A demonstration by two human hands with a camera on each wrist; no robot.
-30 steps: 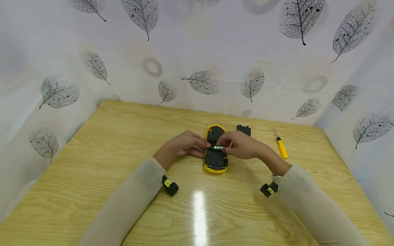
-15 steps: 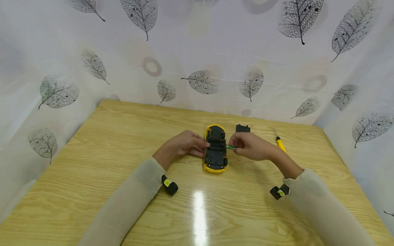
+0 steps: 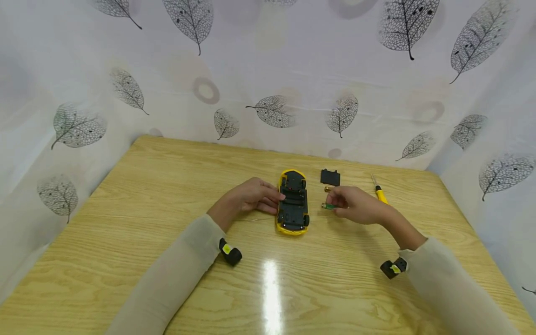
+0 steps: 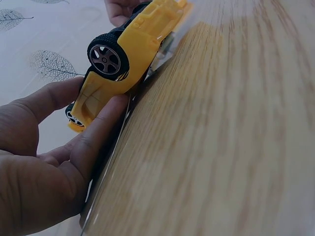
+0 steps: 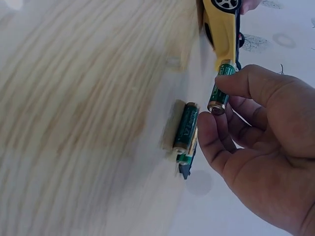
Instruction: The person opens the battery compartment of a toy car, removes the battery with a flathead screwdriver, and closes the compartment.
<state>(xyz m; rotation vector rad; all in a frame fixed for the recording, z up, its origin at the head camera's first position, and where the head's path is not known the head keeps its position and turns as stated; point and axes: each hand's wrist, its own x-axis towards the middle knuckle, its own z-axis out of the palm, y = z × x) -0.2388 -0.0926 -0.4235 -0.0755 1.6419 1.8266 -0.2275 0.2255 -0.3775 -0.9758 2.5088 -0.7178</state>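
A yellow toy car [image 3: 292, 218] lies upside down on the table, its black underside up and its battery bay uncovered. My left hand [image 3: 253, 195] grips the car's left side, thumb over the edge and fingers along the body [image 4: 93, 101]. Right of the car, my right hand [image 3: 360, 206] pinches a green battery [image 5: 221, 88] between thumb and fingers, just above the table. Beside that hand, green batteries [image 5: 186, 125] lie on the table; in the head view the hand mostly hides them, leaving one gold end [image 3: 327, 189] showing.
A black battery cover [image 3: 330, 177] lies flat behind the right hand. Farther right is a yellow-handled screwdriver [image 3: 380, 193]. A thin pale sliver [image 3: 254, 220] lies near the left hand. A leaf-patterned curtain [image 3: 272, 70] borders the table.
The right hand has drawn the battery out of the car's bay and carried it right, down near the table. The left hand stays on the car.
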